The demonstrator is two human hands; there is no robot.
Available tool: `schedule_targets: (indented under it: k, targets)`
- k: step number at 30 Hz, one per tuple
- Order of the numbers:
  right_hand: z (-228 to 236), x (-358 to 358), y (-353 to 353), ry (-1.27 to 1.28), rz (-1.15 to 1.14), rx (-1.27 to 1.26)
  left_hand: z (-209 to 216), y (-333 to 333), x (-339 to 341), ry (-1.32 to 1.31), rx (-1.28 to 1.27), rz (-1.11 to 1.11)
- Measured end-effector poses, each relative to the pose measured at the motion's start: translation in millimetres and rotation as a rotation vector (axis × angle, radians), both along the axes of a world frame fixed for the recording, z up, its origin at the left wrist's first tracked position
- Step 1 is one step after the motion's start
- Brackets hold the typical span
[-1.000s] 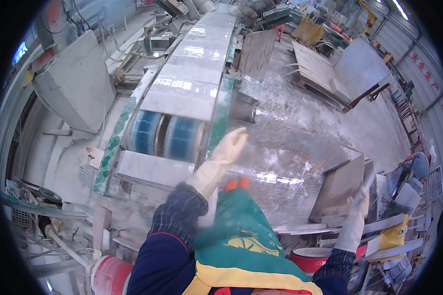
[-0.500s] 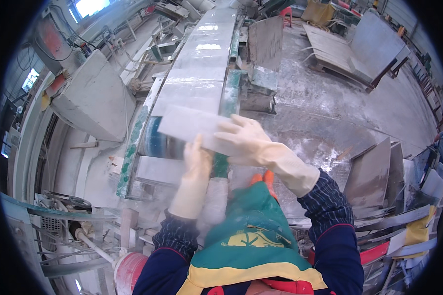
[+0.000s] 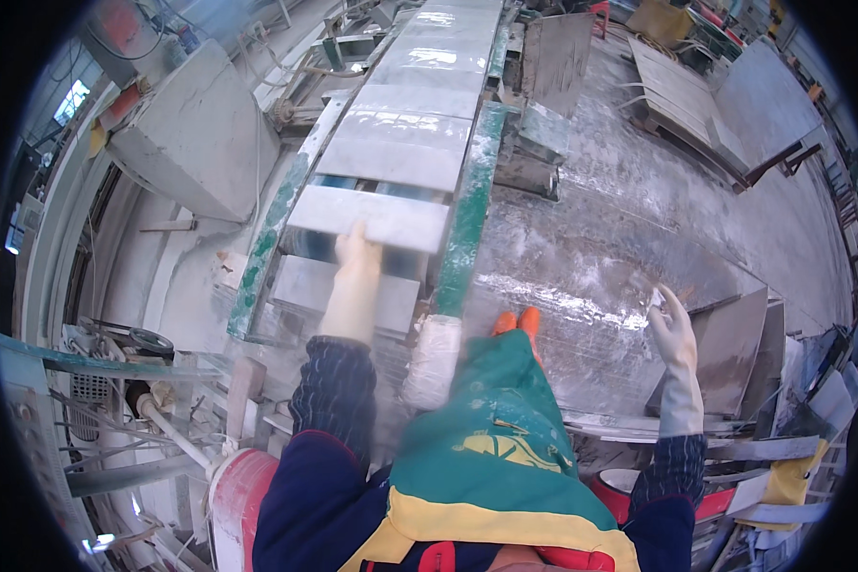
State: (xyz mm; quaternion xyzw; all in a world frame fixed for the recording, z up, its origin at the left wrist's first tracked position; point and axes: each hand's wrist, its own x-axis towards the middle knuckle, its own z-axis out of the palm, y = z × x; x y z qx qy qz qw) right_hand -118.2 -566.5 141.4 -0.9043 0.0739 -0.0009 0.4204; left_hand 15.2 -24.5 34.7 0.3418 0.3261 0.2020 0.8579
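My left hand (image 3: 357, 259), in a cream rubber glove, reaches over the conveyor. A finger is stretched out against the near edge of a white stone slab (image 3: 353, 208), and the other fingers are slightly blurred. That slab lies crosswise over dark blue rollers (image 3: 312, 243). Beyond it sits another white slab (image 3: 391, 162); nearer me is a third pale slab (image 3: 300, 283), partly covered by my left glove. My right hand (image 3: 675, 334), gloved the same way, is off to the right, away from the conveyor. Its fingers are apart and it holds nothing I can make out.
Green, dust-coated rails (image 3: 472, 205) flank the conveyor. A white-wrapped cylinder (image 3: 433, 357) stands by its near right end. Brown panels (image 3: 715, 348) lean at the right. Behind them are stacked boards, and farther off a rack of slabs (image 3: 682, 100). A red-and-white drum (image 3: 243, 496) is lower left.
The slab both hands held at a tilt now lies flat across the conveyor. My right hand has let go and swung right; my left stays at its near edge. The view has shifted.
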Motion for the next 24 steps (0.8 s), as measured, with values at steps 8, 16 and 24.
schedule_targets:
  k: [8,16,24]
  targets:
    - [-58.9,-109.0,-85.6,-0.038,-0.419,0.184,6.0,-2.9,27.2,0.013,-0.052,-0.057]
    - [-80.9,-125.2,-83.6,0.005,-0.440,0.216,-2.5,7.0,49.4,0.171,0.054,-0.130]
    - [-73.1,-118.7,-73.9,0.070,-0.419,0.134,5.6,19.5,44.7,0.228,0.127,-0.344]
